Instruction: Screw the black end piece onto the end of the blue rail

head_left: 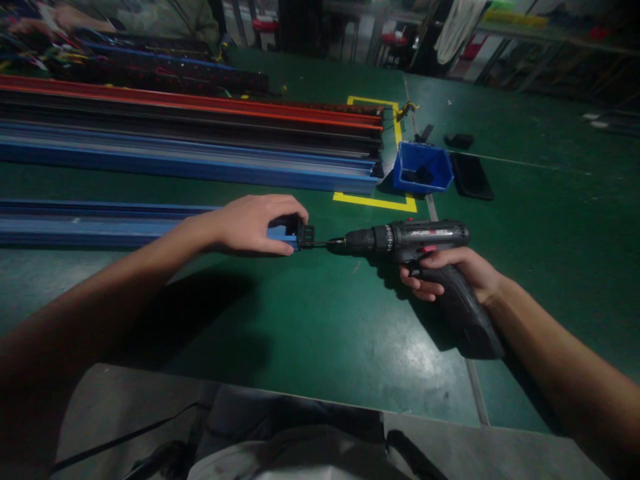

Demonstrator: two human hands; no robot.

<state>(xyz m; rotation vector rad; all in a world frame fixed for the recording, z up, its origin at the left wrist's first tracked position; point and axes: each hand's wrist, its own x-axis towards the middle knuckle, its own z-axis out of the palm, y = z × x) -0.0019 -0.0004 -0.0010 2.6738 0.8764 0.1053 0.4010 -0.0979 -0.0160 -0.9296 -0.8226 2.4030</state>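
My left hand (250, 223) grips the right end of a long blue metal profile (100, 227) lying on the green table, thumb on the near side and fingers over the far side. A black end cap (307, 236) sits at that end of the profile. In my right hand (457, 270) is a black cordless drill (425, 233), held by its handle with the fingers wrapped round. The drill lies level and points left. Its thin bit (323, 244) reaches the end cap; whether it sits in a screw is too small to tell.
Behind my left hand lies a stack of blue, black and orange profiles (200, 140). A blue bin (423, 167) with black parts stands beyond the drill, beside a dark flat object (471, 176). Yellow tape (375, 202) marks the green table (320, 333). A person (165, 23) works at the far left.
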